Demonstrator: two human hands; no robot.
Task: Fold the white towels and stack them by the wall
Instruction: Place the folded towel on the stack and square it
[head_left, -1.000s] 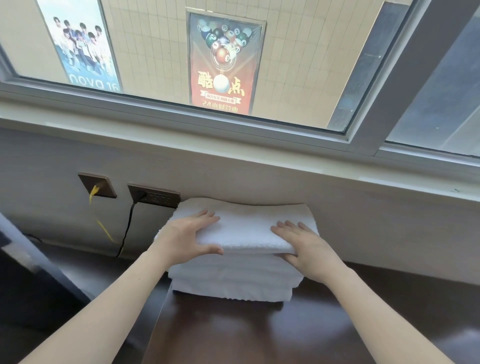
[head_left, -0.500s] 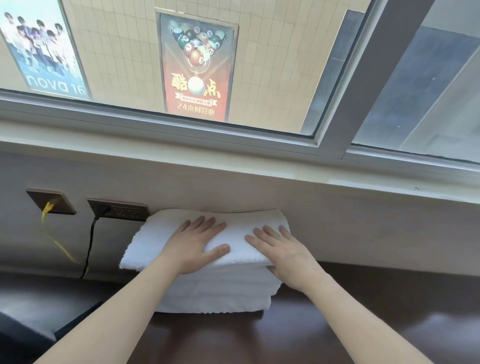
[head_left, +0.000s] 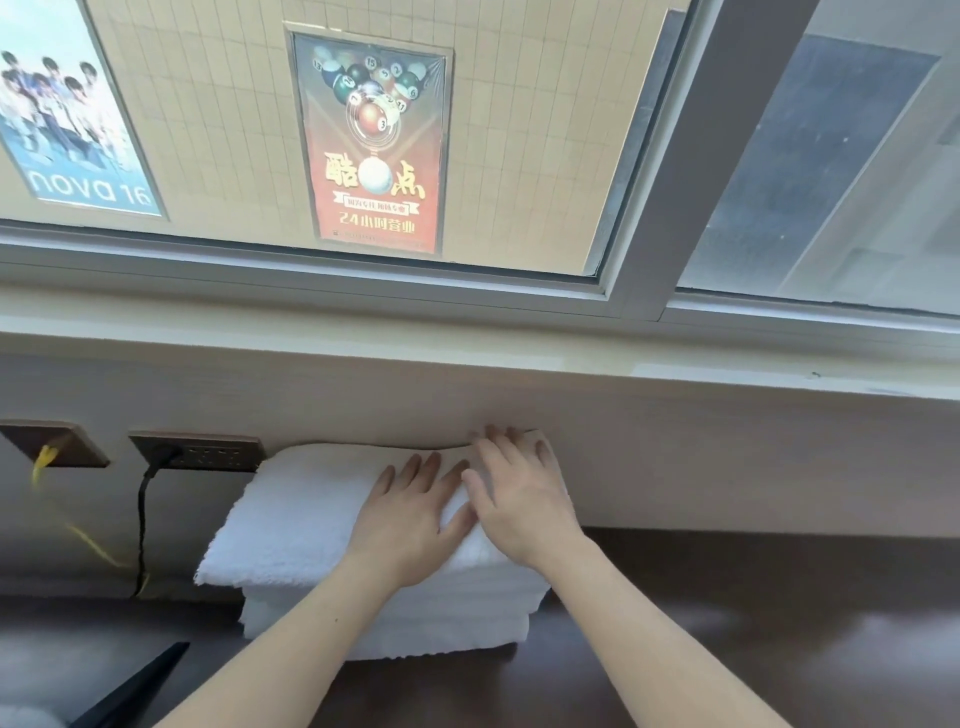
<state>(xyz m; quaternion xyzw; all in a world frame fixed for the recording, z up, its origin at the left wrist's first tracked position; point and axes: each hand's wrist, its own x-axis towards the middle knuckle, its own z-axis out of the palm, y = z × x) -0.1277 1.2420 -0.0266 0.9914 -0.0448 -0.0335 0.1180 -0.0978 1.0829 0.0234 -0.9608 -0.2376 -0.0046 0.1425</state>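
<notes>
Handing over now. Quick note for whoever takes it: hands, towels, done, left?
Left hand: open, flat on the top towel, holding nothing.
Right hand: open, flat on the same towel, fingers at its wall-side edge.
Towels: folded stack on the dark table, against the wall, beside the outlet.
Done: top towel folded and placed.
Left: it overhangs the stack to the left, so probably square it up. Whether more towels need folding cannot be told.
</notes>
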